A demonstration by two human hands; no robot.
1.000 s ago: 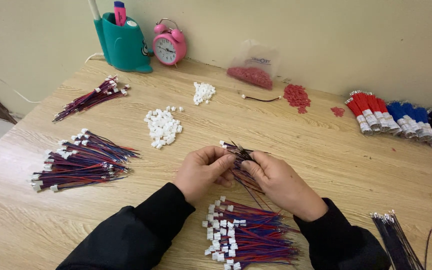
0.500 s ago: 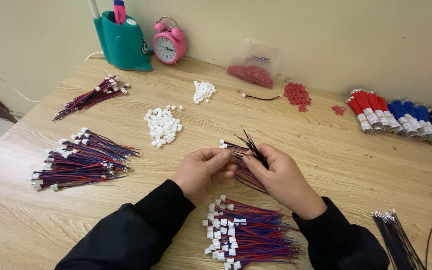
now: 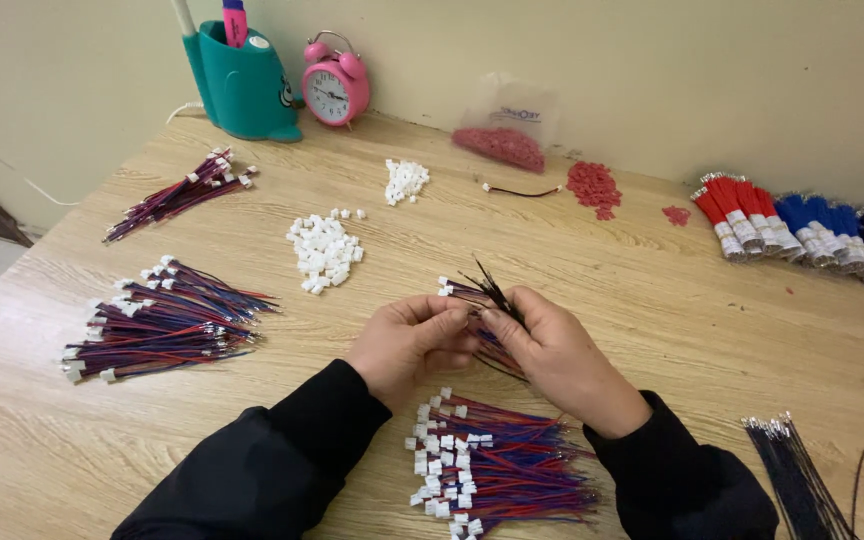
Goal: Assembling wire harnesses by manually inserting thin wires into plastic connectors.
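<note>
At the near middle of the desk (image 3: pixel 652 300), the left hand (image 3: pixel 407 340) and the right hand (image 3: pixel 562 355) meet, fingertips pressed together around a small bunch of thin dark wires (image 3: pixel 487 290). Both hands are closed in a pinch on this bunch; its loose ends fan up and away from the fingers, and a white connector shows at its far left tip. Black sleeves cover both forearms.

Just near of the hands lies a pile of red and blue wire leads with white connectors (image 3: pixel 487 470), the connectors turned to the left. At the near right corner rests a bundle of black wires (image 3: pixel 797 480) with bare metal tips.

To the left lies a larger heap of finished red and blue leads (image 3: pixel 157 320), and farther left and away sits a smaller bundle of the same kind (image 3: pixel 177 195). Between these and the hands is a heap of loose white connector housings (image 3: pixel 324 250), with a smaller white heap (image 3: pixel 405 180) beyond it.

Along the far edge stand a teal pen holder (image 3: pixel 242 85) and a pink alarm clock (image 3: pixel 335 88). Right of them are a clear bag of red parts (image 3: pixel 507 125), a loose heap of red parts (image 3: pixel 592 187), and a row of red, blue and dark wire bundles (image 3: pixel 802 225) at the far right.
</note>
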